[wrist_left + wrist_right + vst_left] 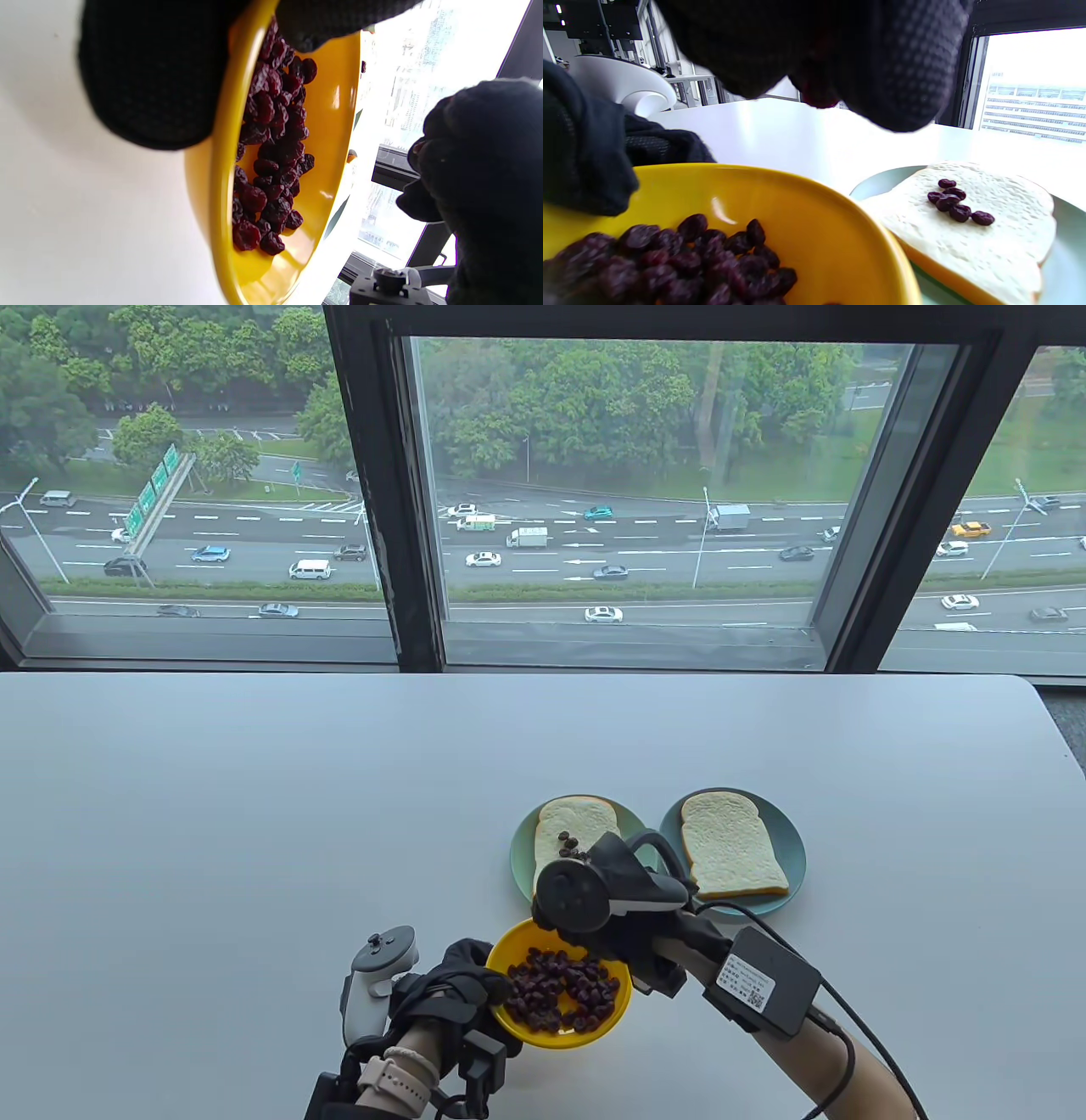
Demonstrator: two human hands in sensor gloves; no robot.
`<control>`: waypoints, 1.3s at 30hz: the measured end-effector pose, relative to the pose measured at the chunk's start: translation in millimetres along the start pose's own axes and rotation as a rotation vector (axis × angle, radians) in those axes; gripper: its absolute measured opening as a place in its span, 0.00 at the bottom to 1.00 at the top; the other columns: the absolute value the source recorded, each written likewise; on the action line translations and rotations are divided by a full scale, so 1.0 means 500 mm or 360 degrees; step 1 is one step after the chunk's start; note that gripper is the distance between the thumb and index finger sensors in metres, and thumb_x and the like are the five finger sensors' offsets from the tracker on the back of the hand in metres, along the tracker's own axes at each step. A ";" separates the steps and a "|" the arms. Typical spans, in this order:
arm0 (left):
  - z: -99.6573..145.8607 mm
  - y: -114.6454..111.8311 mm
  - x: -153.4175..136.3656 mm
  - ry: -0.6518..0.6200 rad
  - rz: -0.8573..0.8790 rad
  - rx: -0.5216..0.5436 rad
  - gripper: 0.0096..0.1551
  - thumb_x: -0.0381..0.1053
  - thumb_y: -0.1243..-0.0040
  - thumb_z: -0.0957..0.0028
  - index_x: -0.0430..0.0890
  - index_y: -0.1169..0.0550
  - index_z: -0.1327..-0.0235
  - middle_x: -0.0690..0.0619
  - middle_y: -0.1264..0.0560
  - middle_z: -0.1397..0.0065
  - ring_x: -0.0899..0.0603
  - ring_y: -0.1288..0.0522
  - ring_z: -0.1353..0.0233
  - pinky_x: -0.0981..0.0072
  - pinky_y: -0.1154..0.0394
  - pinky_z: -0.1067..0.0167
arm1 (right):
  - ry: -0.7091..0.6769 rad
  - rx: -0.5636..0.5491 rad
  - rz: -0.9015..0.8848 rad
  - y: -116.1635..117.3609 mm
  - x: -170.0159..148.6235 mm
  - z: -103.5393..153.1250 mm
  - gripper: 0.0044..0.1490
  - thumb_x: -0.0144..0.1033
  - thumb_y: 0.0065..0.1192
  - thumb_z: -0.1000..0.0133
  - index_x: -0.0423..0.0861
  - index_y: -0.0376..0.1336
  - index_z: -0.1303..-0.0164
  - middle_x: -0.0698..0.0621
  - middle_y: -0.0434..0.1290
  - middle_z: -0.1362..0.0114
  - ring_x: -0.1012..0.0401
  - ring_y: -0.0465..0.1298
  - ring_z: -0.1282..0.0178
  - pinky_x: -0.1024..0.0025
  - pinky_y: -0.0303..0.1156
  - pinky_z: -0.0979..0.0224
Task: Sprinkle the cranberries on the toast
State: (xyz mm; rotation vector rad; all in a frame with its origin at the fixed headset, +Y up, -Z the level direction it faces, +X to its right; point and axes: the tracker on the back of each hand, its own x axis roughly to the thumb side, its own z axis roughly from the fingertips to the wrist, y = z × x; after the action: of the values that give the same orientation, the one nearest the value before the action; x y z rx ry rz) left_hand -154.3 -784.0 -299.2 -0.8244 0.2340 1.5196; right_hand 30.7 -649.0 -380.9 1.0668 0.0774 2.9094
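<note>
Yellow bowl (560, 997) of cranberries (562, 988): gripped at 9 o'clock rim by left hand (454, 988), above white counter (254, 814). Right hand (632, 937): over bowl's 1 o'clock rim, fingertips (840, 63) pressed together, pinching something dark red. Near toast (570, 840) on teal plate (519, 857), at 12 o'clock: few cranberries (956, 203) on top. Second toast (730, 844), second plate (793, 840) at 1 o'clock: bare.

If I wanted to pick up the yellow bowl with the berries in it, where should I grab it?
Probably by the rim. The yellow bowl is shallow with a thin edge, so pinch that edge, thumb inside and fingers underneath. Come from its left, near side, as the left hand does now. The far side is crowded by the right hand and the toast plate. Keep it level so the cranberries stay in.
</note>
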 end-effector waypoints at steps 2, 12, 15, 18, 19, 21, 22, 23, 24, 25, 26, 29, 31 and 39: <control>-0.001 -0.002 -0.002 0.0014 -0.0018 -0.0008 0.34 0.42 0.43 0.50 0.51 0.46 0.35 0.39 0.36 0.47 0.37 0.29 0.56 0.59 0.12 0.70 | 0.0135 -0.0003 0.0019 0.003 -0.032 -0.038 0.21 0.38 0.68 0.60 0.62 0.66 0.57 0.55 0.71 0.42 0.57 0.79 0.50 0.86 0.86 0.58; -0.001 -0.004 -0.005 0.0048 -0.0054 -0.0050 0.34 0.42 0.43 0.50 0.51 0.46 0.35 0.39 0.36 0.47 0.37 0.29 0.56 0.59 0.12 0.70 | 0.0600 0.0024 0.0044 0.126 -0.152 -0.198 0.22 0.39 0.67 0.59 0.63 0.64 0.56 0.56 0.70 0.41 0.58 0.78 0.49 0.86 0.85 0.57; -0.001 -0.004 -0.005 0.0052 -0.0050 -0.0055 0.34 0.42 0.43 0.50 0.51 0.46 0.35 0.39 0.36 0.47 0.37 0.29 0.56 0.59 0.12 0.70 | 0.0669 -0.0010 0.0145 0.147 -0.162 -0.216 0.22 0.39 0.66 0.58 0.63 0.64 0.55 0.56 0.69 0.40 0.58 0.77 0.48 0.86 0.85 0.56; -0.001 -0.005 -0.005 0.0058 -0.0050 -0.0068 0.34 0.42 0.43 0.49 0.51 0.46 0.35 0.39 0.36 0.47 0.37 0.29 0.56 0.59 0.12 0.70 | 0.0711 -0.0045 0.0245 0.161 -0.171 -0.220 0.22 0.40 0.65 0.58 0.63 0.63 0.54 0.56 0.68 0.40 0.59 0.77 0.48 0.86 0.84 0.56; -0.002 -0.005 -0.005 0.0060 -0.0051 -0.0071 0.34 0.42 0.43 0.49 0.51 0.46 0.35 0.39 0.36 0.47 0.37 0.29 0.56 0.59 0.12 0.70 | 0.0712 -0.0030 0.0257 0.165 -0.173 -0.219 0.22 0.40 0.65 0.58 0.63 0.63 0.54 0.56 0.68 0.39 0.59 0.77 0.48 0.86 0.84 0.55; -0.003 -0.006 -0.006 0.0068 -0.0056 -0.0074 0.34 0.42 0.43 0.49 0.51 0.46 0.35 0.39 0.36 0.47 0.37 0.29 0.56 0.59 0.12 0.70 | 0.0718 -0.0031 0.0207 0.171 -0.182 -0.215 0.23 0.41 0.64 0.58 0.63 0.62 0.52 0.56 0.67 0.39 0.59 0.76 0.47 0.86 0.84 0.54; -0.003 -0.007 -0.006 0.0069 -0.0058 -0.0076 0.34 0.42 0.43 0.49 0.51 0.46 0.35 0.39 0.36 0.47 0.37 0.29 0.56 0.59 0.12 0.70 | 0.0717 -0.0037 0.0184 0.172 -0.184 -0.213 0.24 0.42 0.63 0.57 0.63 0.61 0.51 0.56 0.66 0.38 0.59 0.76 0.47 0.87 0.84 0.54; -0.003 -0.007 -0.006 0.0072 -0.0060 -0.0078 0.34 0.42 0.43 0.49 0.51 0.46 0.35 0.39 0.36 0.47 0.37 0.29 0.56 0.59 0.12 0.70 | 0.0728 -0.0047 0.0159 0.171 -0.189 -0.210 0.25 0.42 0.63 0.57 0.62 0.61 0.50 0.55 0.66 0.38 0.59 0.76 0.47 0.86 0.83 0.54; -0.004 -0.007 -0.007 0.0074 -0.0060 -0.0077 0.34 0.42 0.43 0.49 0.51 0.46 0.35 0.39 0.36 0.47 0.37 0.29 0.56 0.59 0.12 0.70 | 0.0736 -0.0047 0.0128 0.170 -0.193 -0.208 0.25 0.43 0.62 0.57 0.61 0.61 0.49 0.55 0.66 0.37 0.59 0.76 0.46 0.86 0.83 0.54; -0.004 -0.007 -0.007 0.0074 -0.0061 -0.0076 0.34 0.42 0.43 0.49 0.51 0.46 0.35 0.39 0.36 0.47 0.37 0.29 0.56 0.59 0.12 0.70 | 0.0731 -0.0025 0.0089 0.170 -0.197 -0.205 0.26 0.43 0.61 0.56 0.61 0.60 0.47 0.54 0.65 0.37 0.59 0.75 0.46 0.85 0.83 0.53; -0.004 -0.007 -0.007 0.0074 -0.0062 -0.0072 0.34 0.42 0.43 0.49 0.51 0.46 0.35 0.39 0.36 0.47 0.37 0.29 0.56 0.59 0.12 0.70 | 0.0720 0.0003 0.0031 0.170 -0.200 -0.201 0.27 0.44 0.60 0.56 0.59 0.59 0.45 0.53 0.64 0.36 0.58 0.74 0.45 0.83 0.83 0.52; -0.006 -0.005 -0.008 0.0073 -0.0067 -0.0067 0.34 0.42 0.43 0.49 0.51 0.46 0.35 0.39 0.36 0.47 0.37 0.29 0.56 0.59 0.12 0.70 | 0.0705 -0.0004 -0.0078 0.170 -0.208 -0.190 0.31 0.46 0.59 0.55 0.57 0.57 0.41 0.50 0.62 0.34 0.56 0.73 0.43 0.79 0.82 0.50; -0.007 -0.005 -0.008 0.0074 -0.0068 -0.0065 0.34 0.42 0.43 0.49 0.51 0.46 0.35 0.39 0.36 0.47 0.37 0.29 0.56 0.59 0.12 0.70 | 0.0700 -0.0007 -0.0119 0.168 -0.213 -0.182 0.33 0.48 0.58 0.55 0.57 0.56 0.39 0.50 0.61 0.33 0.56 0.73 0.42 0.78 0.82 0.49; -0.009 -0.006 -0.010 0.0086 -0.0082 -0.0055 0.34 0.42 0.43 0.49 0.51 0.46 0.35 0.39 0.36 0.46 0.37 0.29 0.56 0.59 0.12 0.69 | 0.0671 0.0006 -0.0225 0.151 -0.223 -0.144 0.37 0.52 0.57 0.55 0.55 0.53 0.35 0.47 0.58 0.29 0.53 0.71 0.36 0.72 0.81 0.45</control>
State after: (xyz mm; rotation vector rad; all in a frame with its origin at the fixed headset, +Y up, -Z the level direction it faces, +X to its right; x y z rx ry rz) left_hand -150.5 -790.1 -298.4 -0.8933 0.2250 1.4577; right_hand 67.5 -732.8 -503.2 0.4115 0.1632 2.9475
